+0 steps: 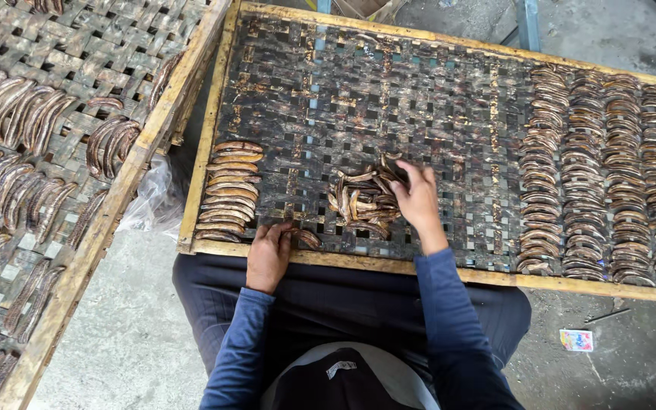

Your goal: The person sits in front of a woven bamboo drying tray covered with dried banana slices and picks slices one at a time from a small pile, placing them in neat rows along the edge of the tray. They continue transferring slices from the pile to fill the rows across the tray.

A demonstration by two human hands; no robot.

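Note:
A wide woven tray [389,91] in a yellow wooden frame lies in front of me. A loose heap of dark dried banana pieces [360,203] sits near its front edge. My right hand [419,199] reaches into the heap's right side, fingers closed on a piece. My left hand [269,253] rests on the front rail and presses a single piece [307,238] onto the weave. Left of it, a neat column of dried pieces [226,191] runs up the tray.
Several tight columns of dried pieces [605,178] fill the tray's right end. A second woven tray [55,152] with rows of pieces lies at the left. A clear plastic bag [153,199] sits between the trays on the concrete floor [138,334].

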